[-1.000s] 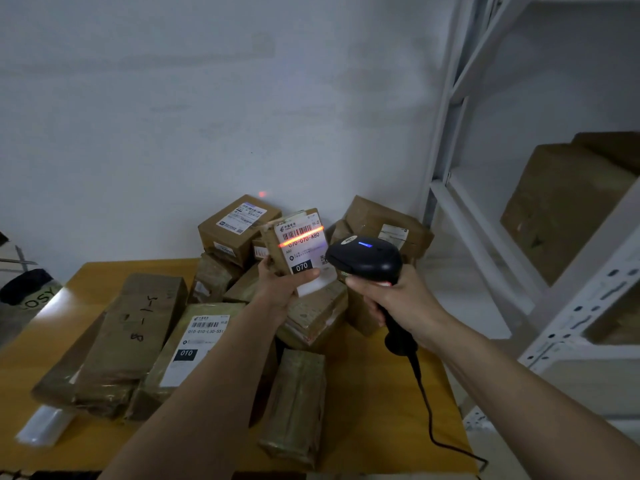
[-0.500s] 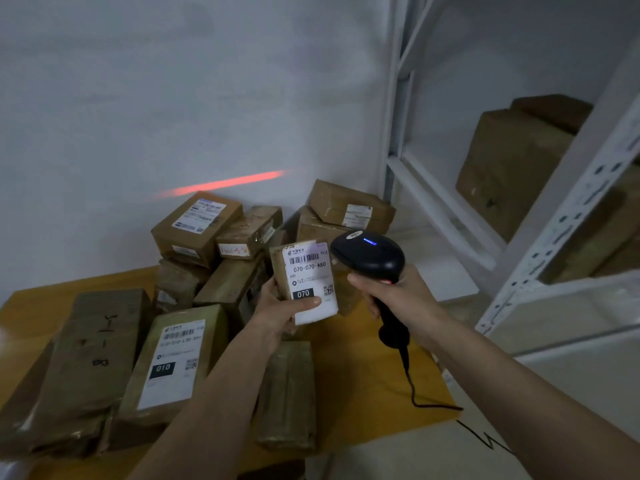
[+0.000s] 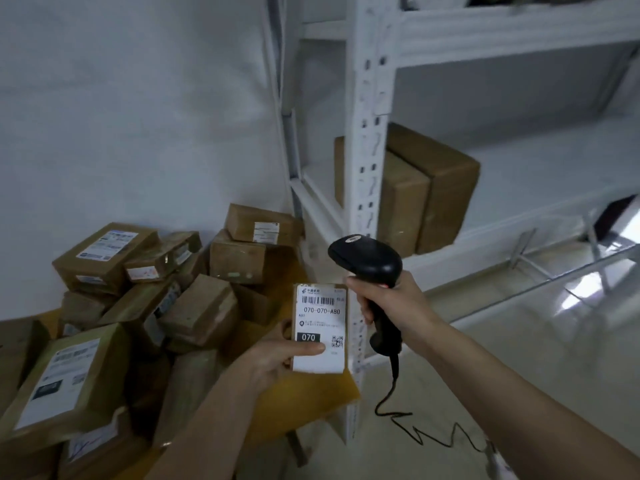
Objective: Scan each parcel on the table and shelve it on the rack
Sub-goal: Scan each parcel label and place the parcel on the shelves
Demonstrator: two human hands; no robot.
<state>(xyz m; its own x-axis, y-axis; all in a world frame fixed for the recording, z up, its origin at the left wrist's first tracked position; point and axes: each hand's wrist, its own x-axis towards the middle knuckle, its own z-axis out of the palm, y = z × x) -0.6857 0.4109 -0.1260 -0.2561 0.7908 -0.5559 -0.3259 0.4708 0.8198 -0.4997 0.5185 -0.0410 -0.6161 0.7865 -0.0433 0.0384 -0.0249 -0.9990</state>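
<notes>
— In front of the white rack (image 3: 369, 140), where was the parcel?
— The labelled parcel (image 3: 320, 327) sat in the left hand (image 3: 277, 358), thumb pinching its label, above the table (image 3: 304, 400) corner. The right hand (image 3: 388, 299) gripped the barcode scanner (image 3: 367, 263).
— What had changed?
— The red scan line seen a second earlier was gone, and the view had swung toward the shelves; I judged scanning done, shelving next.

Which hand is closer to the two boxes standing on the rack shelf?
Right. The right hand, gripping the scanner, sits just below the shelved boxes. The left hand, holding the labelled parcel, is lower and further left.
</notes>
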